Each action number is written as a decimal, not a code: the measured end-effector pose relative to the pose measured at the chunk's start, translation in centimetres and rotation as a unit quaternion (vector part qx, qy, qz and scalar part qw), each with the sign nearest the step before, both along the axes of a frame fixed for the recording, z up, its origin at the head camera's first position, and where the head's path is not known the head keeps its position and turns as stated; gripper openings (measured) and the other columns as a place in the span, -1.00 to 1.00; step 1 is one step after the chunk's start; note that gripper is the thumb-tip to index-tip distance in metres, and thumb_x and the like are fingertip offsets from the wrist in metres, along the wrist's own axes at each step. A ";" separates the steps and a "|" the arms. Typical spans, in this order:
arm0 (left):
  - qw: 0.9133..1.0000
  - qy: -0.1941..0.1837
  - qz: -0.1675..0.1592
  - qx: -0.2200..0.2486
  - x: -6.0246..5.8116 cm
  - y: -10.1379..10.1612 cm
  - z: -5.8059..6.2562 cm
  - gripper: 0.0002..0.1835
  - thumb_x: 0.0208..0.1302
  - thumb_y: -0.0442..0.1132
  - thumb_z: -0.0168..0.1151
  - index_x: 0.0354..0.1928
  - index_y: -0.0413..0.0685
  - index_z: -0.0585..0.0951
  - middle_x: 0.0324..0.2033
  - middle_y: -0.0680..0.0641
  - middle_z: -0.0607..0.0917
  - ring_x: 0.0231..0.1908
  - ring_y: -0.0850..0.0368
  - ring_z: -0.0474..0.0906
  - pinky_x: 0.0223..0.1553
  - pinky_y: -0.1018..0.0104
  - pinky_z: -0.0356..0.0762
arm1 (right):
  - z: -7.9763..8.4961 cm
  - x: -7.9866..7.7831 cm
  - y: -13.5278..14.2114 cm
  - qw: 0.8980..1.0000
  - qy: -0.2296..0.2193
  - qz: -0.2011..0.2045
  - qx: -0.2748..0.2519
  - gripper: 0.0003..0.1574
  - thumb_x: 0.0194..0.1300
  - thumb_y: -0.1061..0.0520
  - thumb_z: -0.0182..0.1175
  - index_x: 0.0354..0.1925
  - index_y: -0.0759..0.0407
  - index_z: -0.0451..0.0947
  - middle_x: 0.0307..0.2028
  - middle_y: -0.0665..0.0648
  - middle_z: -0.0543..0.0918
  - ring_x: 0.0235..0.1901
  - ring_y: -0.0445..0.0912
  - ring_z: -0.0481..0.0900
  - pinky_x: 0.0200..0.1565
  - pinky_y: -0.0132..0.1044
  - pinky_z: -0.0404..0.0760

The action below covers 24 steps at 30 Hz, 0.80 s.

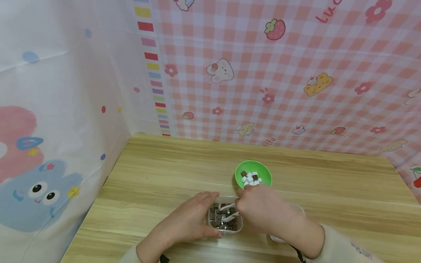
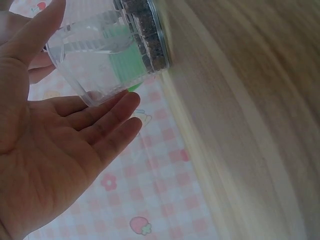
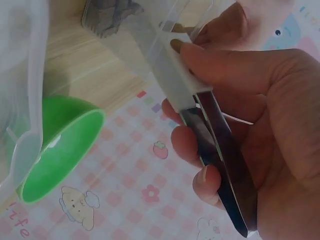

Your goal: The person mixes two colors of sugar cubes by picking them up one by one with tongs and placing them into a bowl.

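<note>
My right hand (image 1: 263,208) grips tongs (image 3: 217,155) with a shiny metal handle and white arms, thumb on one side and fingers on the other. The arms reach down into a clear plastic container (image 1: 241,227) among several brown cubes (image 1: 213,216). Whether the tips pinch a cube cannot be seen. My left hand (image 1: 185,221) holds that container from its left side, thumb at the near edge and fingers at the far edge. Just beyond the right hand stands a green bowl (image 1: 268,171) with white cubes (image 1: 250,179) and a few brown ones in it.
A second clear container (image 1: 277,239) lies mostly hidden under my right forearm, its side showing large in the right wrist view. The wooden table (image 1: 164,160) meets a pink checked cloth (image 1: 243,98) at the back and a white printed cloth (image 1: 98,73) on the left.
</note>
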State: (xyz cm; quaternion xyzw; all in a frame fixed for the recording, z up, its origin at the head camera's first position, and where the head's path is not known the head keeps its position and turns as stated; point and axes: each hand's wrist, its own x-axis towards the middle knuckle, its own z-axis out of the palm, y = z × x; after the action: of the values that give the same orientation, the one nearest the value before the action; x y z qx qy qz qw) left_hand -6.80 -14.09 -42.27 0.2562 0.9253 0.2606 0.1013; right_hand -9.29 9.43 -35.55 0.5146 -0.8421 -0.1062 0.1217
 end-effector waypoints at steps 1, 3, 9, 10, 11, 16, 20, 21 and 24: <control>1.000 0.001 -0.001 0.001 0.0 0.0 0.0 0.15 -0.03 0.18 0.67 0.51 -0.28 0.35 0.38 -0.17 0.52 0.38 -0.10 0.43 0.42 -0.04 0.40 | 0.0 0.1 -0.1 1.000 0.008 -0.001 0.002 -0.84 -0.13 0.26 0.49 -0.58 0.04 0.68 -0.55 -0.04 0.56 -0.60 -0.16 0.48 -0.62 -0.36 0.53; 1.000 0.004 -0.003 0.001 0.0 0.0 0.0 0.15 -0.03 0.17 0.67 0.51 -0.29 0.35 0.38 -0.18 0.52 0.38 -0.10 0.43 0.42 -0.04 0.40 | -0.1 0.2 -0.2 1.000 0.014 -0.006 0.001 -0.83 -0.13 0.26 0.48 -0.58 0.04 0.68 -0.57 -0.05 0.54 -0.61 -0.17 0.46 -0.64 -0.37 0.49; 1.000 0.002 -0.001 0.000 0.0 -0.1 0.0 0.16 -0.02 0.19 0.66 0.51 -0.28 0.34 0.39 -0.18 0.51 0.39 -0.11 0.43 0.42 -0.05 0.39 | -0.3 0.2 -0.4 0.999 0.030 -0.011 0.004 -0.84 -0.13 0.22 0.48 -0.58 0.06 0.65 -0.58 -0.04 0.52 -0.62 -0.17 0.43 -0.66 -0.38 0.43; 1.000 0.002 -0.001 -0.001 0.0 -0.1 0.0 0.16 -0.02 0.19 0.66 0.51 -0.28 0.35 0.38 -0.18 0.52 0.39 -0.10 0.43 0.42 -0.05 0.40 | -0.3 0.2 -0.4 0.999 0.032 -0.012 0.004 -0.84 -0.13 0.23 0.47 -0.58 0.06 0.65 -0.58 -0.04 0.52 -0.62 -0.17 0.43 -0.67 -0.38 0.42; 1.000 0.002 -0.001 -0.001 0.0 -0.1 0.0 0.15 -0.02 0.19 0.66 0.51 -0.27 0.35 0.38 -0.17 0.52 0.38 -0.10 0.43 0.42 -0.05 0.41 | -0.4 0.2 -0.4 0.999 0.031 -0.012 0.003 -0.84 -0.13 0.23 0.48 -0.58 0.06 0.65 -0.58 -0.04 0.52 -0.62 -0.17 0.43 -0.67 -0.38 0.42; 1.000 0.005 -0.004 0.000 0.0 -0.1 0.0 0.14 -0.02 0.18 0.66 0.50 -0.27 0.36 0.36 -0.16 0.53 0.37 -0.08 0.45 0.40 -0.02 0.43 | -0.9 0.1 -0.6 1.000 0.018 -0.008 -0.006 -0.84 -0.13 0.24 0.48 -0.56 0.07 0.67 -0.57 -0.05 0.53 -0.62 -0.18 0.44 -0.65 -0.40 0.45; 1.000 0.006 -0.004 -0.001 0.0 -0.1 -0.1 0.13 -0.01 0.18 0.66 0.50 -0.26 0.36 0.36 -0.16 0.53 0.36 -0.08 0.45 0.39 -0.03 0.44 | -1.4 -0.1 -0.7 1.000 0.027 -0.002 -0.007 -0.84 -0.12 0.24 0.47 -0.57 0.07 0.65 -0.58 -0.06 0.51 -0.62 -0.19 0.44 -0.64 -0.39 0.45; 1.000 0.006 -0.004 -0.001 0.0 -0.1 0.0 0.13 -0.01 0.18 0.66 0.50 -0.26 0.36 0.36 -0.16 0.53 0.36 -0.09 0.45 0.39 -0.03 0.44 | -1.5 -0.2 -0.7 1.000 0.030 0.000 -0.007 -0.84 -0.12 0.24 0.47 -0.58 0.06 0.64 -0.58 -0.06 0.50 -0.62 -0.19 0.43 -0.65 -0.39 0.44; 1.000 0.003 -0.003 -0.001 0.0 -0.1 0.0 0.13 -0.01 0.18 0.66 0.50 -0.25 0.36 0.37 -0.16 0.53 0.37 -0.09 0.45 0.39 -0.04 0.44 | -1.6 -0.3 -0.7 0.999 0.032 0.002 -0.008 -0.82 -0.11 0.23 0.47 -0.59 0.06 0.62 -0.59 -0.06 0.49 -0.62 -0.20 0.42 -0.66 -0.39 0.42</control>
State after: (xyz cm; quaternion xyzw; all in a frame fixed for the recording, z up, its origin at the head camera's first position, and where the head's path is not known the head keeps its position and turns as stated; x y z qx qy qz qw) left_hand -6.81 -14.16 -42.29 0.2599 0.9250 0.2587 0.0995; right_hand -9.55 8.68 -37.17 0.5113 -0.8377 -0.1157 0.1533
